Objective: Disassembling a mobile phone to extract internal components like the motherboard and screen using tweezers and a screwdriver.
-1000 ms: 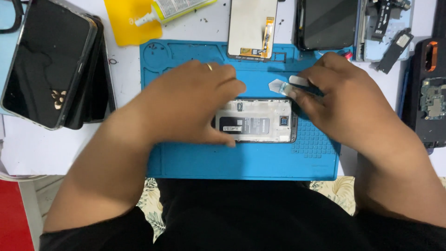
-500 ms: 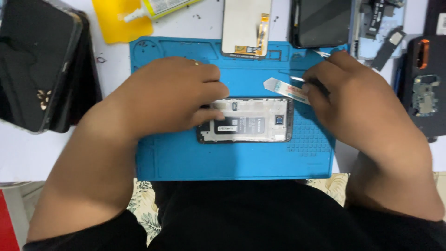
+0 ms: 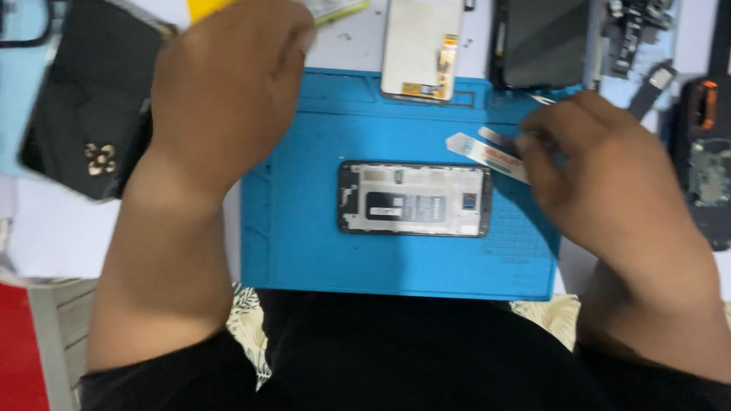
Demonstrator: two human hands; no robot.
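Note:
An opened phone point(image 3: 415, 199) lies flat in the middle of the blue work mat point(image 3: 304, 243), its inner frame and parts facing up. My right hand point(image 3: 601, 175) is just right of it, pinching a thin pale plastic pry strip point(image 3: 480, 151) whose tip points left, above the phone's upper right corner. My left hand point(image 3: 221, 91) is raised over the mat's far left corner, back towards the camera, fingers curled near a yellow object point(image 3: 202, 7) at the top edge. Its palm side is hidden.
A detached screen panel point(image 3: 420, 46) with an orange flex lies at the mat's far edge, a dark phone point(image 3: 541, 42) beside it. A black case point(image 3: 84, 114) lies at the left, another opened black device point(image 3: 704, 167) at the right, and small parts point(image 3: 640, 23) at the back right.
My left hand has lifted off the phone and moved up and to the far left. The phone is now fully uncovered. My right hand still holds the pry strip.

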